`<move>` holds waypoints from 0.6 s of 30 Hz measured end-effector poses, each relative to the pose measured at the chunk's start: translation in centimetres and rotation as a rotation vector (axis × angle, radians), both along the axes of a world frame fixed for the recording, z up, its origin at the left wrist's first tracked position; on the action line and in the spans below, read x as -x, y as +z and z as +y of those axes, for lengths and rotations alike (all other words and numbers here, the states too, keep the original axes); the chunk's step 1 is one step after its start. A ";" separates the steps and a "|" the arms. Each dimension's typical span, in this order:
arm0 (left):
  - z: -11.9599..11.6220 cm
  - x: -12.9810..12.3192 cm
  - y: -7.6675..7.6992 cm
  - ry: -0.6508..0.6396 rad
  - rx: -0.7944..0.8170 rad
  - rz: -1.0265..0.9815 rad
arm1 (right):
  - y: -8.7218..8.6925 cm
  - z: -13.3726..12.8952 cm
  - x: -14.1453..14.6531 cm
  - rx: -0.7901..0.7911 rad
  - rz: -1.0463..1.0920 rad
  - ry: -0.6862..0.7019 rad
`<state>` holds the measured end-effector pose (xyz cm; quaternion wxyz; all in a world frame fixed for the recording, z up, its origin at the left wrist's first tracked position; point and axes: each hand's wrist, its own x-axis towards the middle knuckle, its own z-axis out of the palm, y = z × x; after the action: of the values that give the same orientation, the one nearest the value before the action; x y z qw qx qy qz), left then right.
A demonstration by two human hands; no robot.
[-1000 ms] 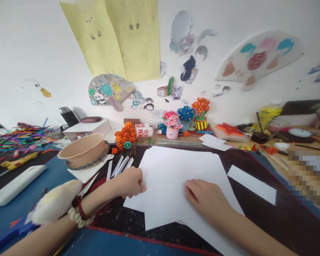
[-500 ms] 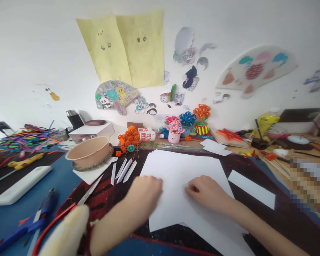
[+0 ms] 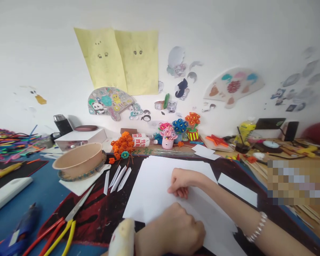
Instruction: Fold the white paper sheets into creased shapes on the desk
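Observation:
White paper sheets (image 3: pixel 146 185), lying flat on the dark red-and-black mat (image 3: pixel 96 220), are under and around my hands. My right hand (image 3: pixel 181 182) rests on the paper with its fingers curled under; nothing shows in them. Nearer to me, over the lower part of the sheets, my left hand (image 3: pixel 176 229) is closed with its back up. Its fingertips are hidden, so what they hold, if anything, cannot be seen. Several folded white strips (image 3: pixel 120 179) lie left of the sheets. Farther left are scissors (image 3: pixel 77 206) among red and yellow handles.
A round beige bowl (image 3: pixel 78 160) stands at the back left, near orange craft flowers (image 3: pixel 125 142). A blue glue gun (image 3: pixel 24 227) lies at the left front. To the right is a white paper rectangle (image 3: pixel 238 188). Small flower pots (image 3: pixel 167 143) line the back.
My left hand has moved from the left side of the sheets toward me and to the right. My right hand has shifted left across the paper. The camera view has turned right.

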<state>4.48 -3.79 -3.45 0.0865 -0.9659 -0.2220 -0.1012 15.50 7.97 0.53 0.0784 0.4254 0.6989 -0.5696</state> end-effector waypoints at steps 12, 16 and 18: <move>-0.3 0.5 -0.3 0.008 -0.023 -0.010 | -0.3 0.3 -1.3 0.038 0.014 -0.058; -0.3 0.6 -0.2 0.008 -0.029 -0.013 | -0.6 0.7 -2.6 0.033 0.006 -0.086; -0.3 0.6 -0.2 0.009 -0.031 -0.011 | -0.9 1.0 -3.4 0.032 -0.007 -0.098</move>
<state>3.91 -4.13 -3.63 0.1005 -0.9629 -0.2251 -0.1094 18.92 8.98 -0.35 0.0595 0.4599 0.6677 -0.5823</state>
